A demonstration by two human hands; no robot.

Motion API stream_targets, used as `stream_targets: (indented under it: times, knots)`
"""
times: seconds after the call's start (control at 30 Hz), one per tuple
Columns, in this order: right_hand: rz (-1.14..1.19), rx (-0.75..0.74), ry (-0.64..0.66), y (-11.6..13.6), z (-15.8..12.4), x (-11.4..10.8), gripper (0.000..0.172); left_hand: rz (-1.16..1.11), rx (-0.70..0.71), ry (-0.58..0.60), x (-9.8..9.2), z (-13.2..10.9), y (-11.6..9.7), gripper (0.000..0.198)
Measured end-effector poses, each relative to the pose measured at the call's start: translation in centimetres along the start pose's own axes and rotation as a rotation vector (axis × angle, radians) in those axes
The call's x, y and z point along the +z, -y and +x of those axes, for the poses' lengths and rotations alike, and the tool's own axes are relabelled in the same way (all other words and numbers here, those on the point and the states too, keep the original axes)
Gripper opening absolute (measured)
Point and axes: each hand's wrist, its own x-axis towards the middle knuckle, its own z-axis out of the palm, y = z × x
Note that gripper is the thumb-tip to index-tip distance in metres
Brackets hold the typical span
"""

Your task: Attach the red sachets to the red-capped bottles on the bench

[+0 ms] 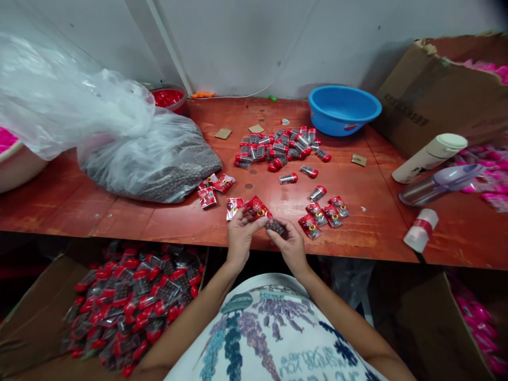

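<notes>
Just above the table's front edge, my left hand point(241, 237) pinches a red printed packet point(257, 207). My right hand point(291, 244) is closed on a small piece filled with dark dots point(275, 226), whose top meets the packet's lower end; whether it slips inside the packet I cannot tell. Another red packet point(234, 206) lies flat beside my left fingers, and a few more packets point(207, 197) are left of it. To the right of my hands several red packets with dark contents point(316, 214) lie together, near a small clear tube with a red cap point(318, 193).
A pile of red-capped tubes point(278, 148) lies mid-table. At left sits a big plastic bag of dark pieces point(159, 153); a blue basin point(343, 111) stands at the back. Bottles point(431, 157) and a cardboard box point(420, 95) are right. Below left, a box holds red-capped containers point(135, 296).
</notes>
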Motion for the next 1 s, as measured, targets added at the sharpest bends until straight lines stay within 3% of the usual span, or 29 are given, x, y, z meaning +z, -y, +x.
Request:
stream_targets:
  times: [0.1,0.3,0.4,0.57,0.77,0.9,1.0]
  knots:
    - [-0.025,0.007,-0.009,0.1,-0.1,-0.2,0.034,0.037,0.025,0.002,-0.1,0.0,0.2,0.043]
    - [0.191,0.279,0.143,1.0,0.4,-1.1,0.037,0.032,-0.018,0.141,-0.6,0.3,-0.2,0.039]
    - [0.15,0.246,0.122,1.0,0.3,-1.1,0.038,0.033,-0.037,0.155,-0.7,0.3,-0.2,0.037]
    - [-0.072,0.037,0.034,0.7,0.0,-0.6,0.034,0.054,-0.074,0.105,-0.8,0.2,-0.1,0.035]
    - [0.151,0.233,0.117,1.2,0.2,-0.7,0.041,0.022,-0.112,0.193,-0.8,0.4,-0.6,0.047]
    - [0.133,0.185,0.113,1.2,0.3,-0.4,0.042,-0.08,-0.076,0.124,-0.2,0.2,-0.4,0.039]
    - [0.06,0.063,0.01,0.8,0.1,0.0,0.042,-0.103,-0.079,0.045,0.3,-0.3,0.4,0.036]
